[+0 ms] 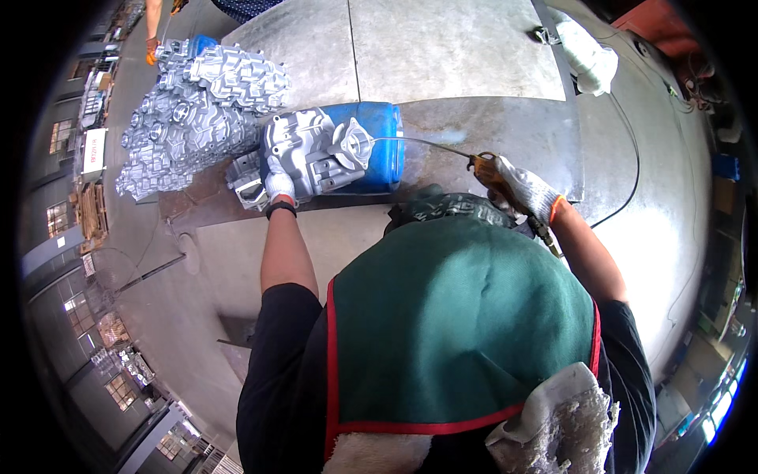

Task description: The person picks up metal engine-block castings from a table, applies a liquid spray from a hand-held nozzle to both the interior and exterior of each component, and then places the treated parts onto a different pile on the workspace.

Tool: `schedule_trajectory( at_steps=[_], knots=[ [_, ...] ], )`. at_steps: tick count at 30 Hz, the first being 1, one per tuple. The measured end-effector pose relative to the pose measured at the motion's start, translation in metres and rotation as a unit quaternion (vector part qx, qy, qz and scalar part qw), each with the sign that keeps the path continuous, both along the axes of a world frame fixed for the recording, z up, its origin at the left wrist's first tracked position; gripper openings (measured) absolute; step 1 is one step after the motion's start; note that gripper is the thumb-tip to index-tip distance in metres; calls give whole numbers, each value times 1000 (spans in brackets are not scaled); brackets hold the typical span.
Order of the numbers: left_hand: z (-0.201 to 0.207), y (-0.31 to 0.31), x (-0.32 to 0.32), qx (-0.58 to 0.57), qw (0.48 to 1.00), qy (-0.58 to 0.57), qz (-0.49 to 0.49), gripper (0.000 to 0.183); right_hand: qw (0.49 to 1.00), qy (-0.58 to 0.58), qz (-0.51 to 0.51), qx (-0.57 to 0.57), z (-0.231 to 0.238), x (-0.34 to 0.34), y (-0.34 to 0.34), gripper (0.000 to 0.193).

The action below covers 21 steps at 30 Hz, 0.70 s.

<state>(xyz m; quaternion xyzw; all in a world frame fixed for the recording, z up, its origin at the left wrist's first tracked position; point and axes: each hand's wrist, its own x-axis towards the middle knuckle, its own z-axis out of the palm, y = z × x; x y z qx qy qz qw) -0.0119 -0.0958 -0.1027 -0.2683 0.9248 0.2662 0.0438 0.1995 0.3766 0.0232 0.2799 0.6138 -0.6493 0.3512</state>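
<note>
A silver-grey cast metal housing (304,142) rests tilted on a blue plastic drum (387,170) lying on the table. My left hand (279,183), in a white knit glove, grips the housing's near left edge. In my right hand (527,189), gloved alike with an orange cuff, is an orange-bodied air blow gun (489,175). Its long thin tube (426,142) reaches left to the round flanged opening (357,144) of the housing. The tip is too small to tell whether it sits inside. My right fingers wrap the gun's handle.
Many similar castings (189,118) are piled on the table's left. A person's orange-gloved hand (151,52) is at the far left of the pile. A white wrapped bundle (588,59) lies at the back right, with a black hose (636,150) curving below. A pedestal fan (110,280) stands left.
</note>
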Motion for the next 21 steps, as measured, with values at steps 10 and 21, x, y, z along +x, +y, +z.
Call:
schedule_trajectory(
  at_steps=[10,21],
  knots=[
    [4,-4,6,-6,1000,-1,7,87,998,9,-12,-55,21,23,25,57],
    [4,1,3,5,1000,2,9,84,997,30,-32,-56,55,10,16,54]
  ],
)
